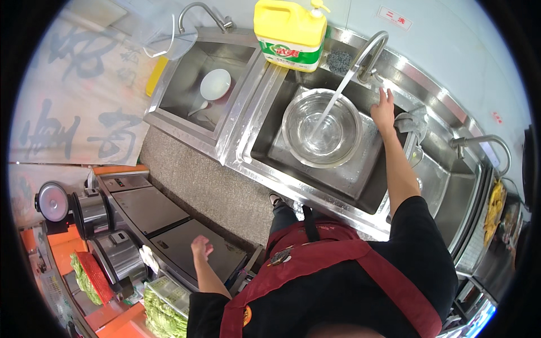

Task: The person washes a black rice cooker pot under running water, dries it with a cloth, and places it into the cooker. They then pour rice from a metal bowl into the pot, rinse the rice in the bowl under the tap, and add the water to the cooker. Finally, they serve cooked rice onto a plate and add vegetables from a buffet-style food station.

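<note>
My right hand is stretched over the right rim of the middle sink, fingers extended and holding nothing. Just beyond its fingertips is the base of the running faucet. A stream of water falls from the spout into a round stainless steel bowl in that sink. Water stands in the bowl. Off to my left, my left hand hangs in the air with loosely bent fingers and nothing in it. Below it is the steel top of a low counter.
A yellow detergent jug stands behind the sink, near a steel scouring pad. The left sink holds a white bowl and a spoon. A grey cloth drapes the right divider. Lettuce and steel pots line the left.
</note>
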Demonstrator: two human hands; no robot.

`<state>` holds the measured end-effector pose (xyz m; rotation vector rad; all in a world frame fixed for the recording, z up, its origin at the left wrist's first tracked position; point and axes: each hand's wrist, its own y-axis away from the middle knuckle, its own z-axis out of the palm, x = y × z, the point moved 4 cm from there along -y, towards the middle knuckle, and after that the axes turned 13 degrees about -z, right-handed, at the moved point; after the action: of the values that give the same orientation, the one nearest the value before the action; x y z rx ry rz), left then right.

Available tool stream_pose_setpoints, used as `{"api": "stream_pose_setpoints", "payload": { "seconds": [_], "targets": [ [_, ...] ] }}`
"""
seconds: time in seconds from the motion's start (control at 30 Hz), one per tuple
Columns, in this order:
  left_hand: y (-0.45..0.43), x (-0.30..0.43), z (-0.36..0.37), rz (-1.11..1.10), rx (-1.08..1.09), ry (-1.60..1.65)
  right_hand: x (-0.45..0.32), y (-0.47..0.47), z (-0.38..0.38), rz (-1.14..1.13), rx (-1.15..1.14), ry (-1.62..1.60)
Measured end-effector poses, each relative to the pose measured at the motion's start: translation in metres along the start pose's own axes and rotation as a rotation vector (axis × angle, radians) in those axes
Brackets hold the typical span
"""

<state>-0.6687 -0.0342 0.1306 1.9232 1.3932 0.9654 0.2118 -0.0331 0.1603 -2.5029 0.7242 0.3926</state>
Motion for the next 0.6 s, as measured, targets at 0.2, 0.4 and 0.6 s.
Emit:
{"api": "stream_pose_setpoints", "payload": {
  "seconds": [0.2,0.4,0.6],
  "targets": [
    [0.052,0.079,0.069,0.193,-0.442,-0.275,-0.072,0.144,0.031,0.963,-0.133,-0.914],
    [0.193,0.24,0.239,0.576,-0.898,-0.207,-0.13,0.066,0.132,1.273,0.459,-1.877],
    [0.243,0.29,0.492,0.081,-1.03,0.234,-0.138,0.05,0.197,1.28,0.288,-1.991]
  ]
}}
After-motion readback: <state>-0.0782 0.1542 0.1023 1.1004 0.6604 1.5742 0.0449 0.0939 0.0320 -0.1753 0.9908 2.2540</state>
